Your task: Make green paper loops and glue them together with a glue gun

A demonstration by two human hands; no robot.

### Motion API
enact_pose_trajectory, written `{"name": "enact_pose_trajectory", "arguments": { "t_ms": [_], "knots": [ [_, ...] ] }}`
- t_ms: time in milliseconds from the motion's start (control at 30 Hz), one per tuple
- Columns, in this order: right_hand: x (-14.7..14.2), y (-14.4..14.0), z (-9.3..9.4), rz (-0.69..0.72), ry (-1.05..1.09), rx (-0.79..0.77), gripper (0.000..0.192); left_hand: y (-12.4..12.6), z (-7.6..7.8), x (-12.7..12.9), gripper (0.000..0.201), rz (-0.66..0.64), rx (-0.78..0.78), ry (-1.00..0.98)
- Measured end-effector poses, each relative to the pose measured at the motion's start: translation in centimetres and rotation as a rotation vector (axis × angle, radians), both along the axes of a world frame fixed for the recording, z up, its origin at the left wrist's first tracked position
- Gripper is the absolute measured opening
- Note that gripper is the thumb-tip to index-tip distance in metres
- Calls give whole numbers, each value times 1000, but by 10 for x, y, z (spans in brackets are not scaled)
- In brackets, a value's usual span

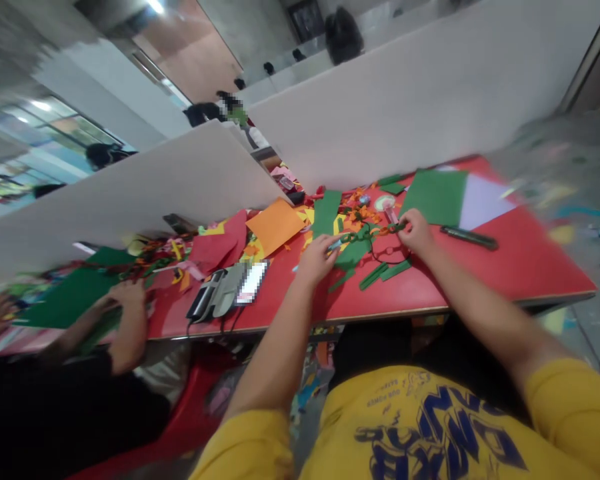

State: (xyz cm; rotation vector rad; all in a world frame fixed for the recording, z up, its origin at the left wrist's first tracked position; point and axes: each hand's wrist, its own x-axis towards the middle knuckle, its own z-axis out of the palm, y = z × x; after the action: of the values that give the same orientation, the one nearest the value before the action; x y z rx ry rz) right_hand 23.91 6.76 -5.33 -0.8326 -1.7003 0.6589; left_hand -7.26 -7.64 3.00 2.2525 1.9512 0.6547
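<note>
Left hand (pixel 316 259) and right hand (pixel 416 230) both pinched on green paper chain (pixel 367 233) above red surface (pixel 505 260); 1 black marker (pixel 469 237) near right hand.

Pretty evenly lit indoor shot, bright overhead light from the ceiling lamps (pixel 155 5) up top left, so hardly any hard shadows on the red table (pixel 520 267). Heavy motion blur smears the left edge and the floor (pixel 580 200) at right. Wide-angle warp bends the white partitions (pixel 405 100). The centre is sharpest, though still a bit soft. Some patches are pixelated.
</note>
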Motion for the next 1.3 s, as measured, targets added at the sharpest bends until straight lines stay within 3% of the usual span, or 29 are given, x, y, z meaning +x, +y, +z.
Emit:
{"name": "enact_pose_trajectory", "arguments": {
  "t_ms": [200,300,367,467,567,700,900,1000,1133,1300],
  "knots": [
    [-13,-11,-5,186,-43,-72,13,4,-22,-46,49,27,-75,50],
    [-10,-24,1,289,-70,-102,9,4,-25,-51,45,-17,-94,68],
    [-6,-30,5,329,-71,-140,14,9,-23,-38,55,-41,-71,75],
    [-1,-34,7,333,-34,-219,23,25,-17,8,63,-148,60,25],
    [2,-35,7,312,35,-296,37,46,-14,63,59,-403,9,-74],
    [5,-38,10,297,98,-366,54,62,-22,104,56,-432,-76,-238],
    [14,-44,19,348,120,-451,54,58,-40,105,45,-380,-19,-489],
    [15,-43,23,348,167,-478,49,54,-38,105,33,-369,88,-505],
    [12,-44,26,315,286,-536,43,53,-36,107,39,-380,239,-478],
    [8,-50,25,347,258,-577,37,55,-38,105,34,-396,292,-373]
  ]
}}
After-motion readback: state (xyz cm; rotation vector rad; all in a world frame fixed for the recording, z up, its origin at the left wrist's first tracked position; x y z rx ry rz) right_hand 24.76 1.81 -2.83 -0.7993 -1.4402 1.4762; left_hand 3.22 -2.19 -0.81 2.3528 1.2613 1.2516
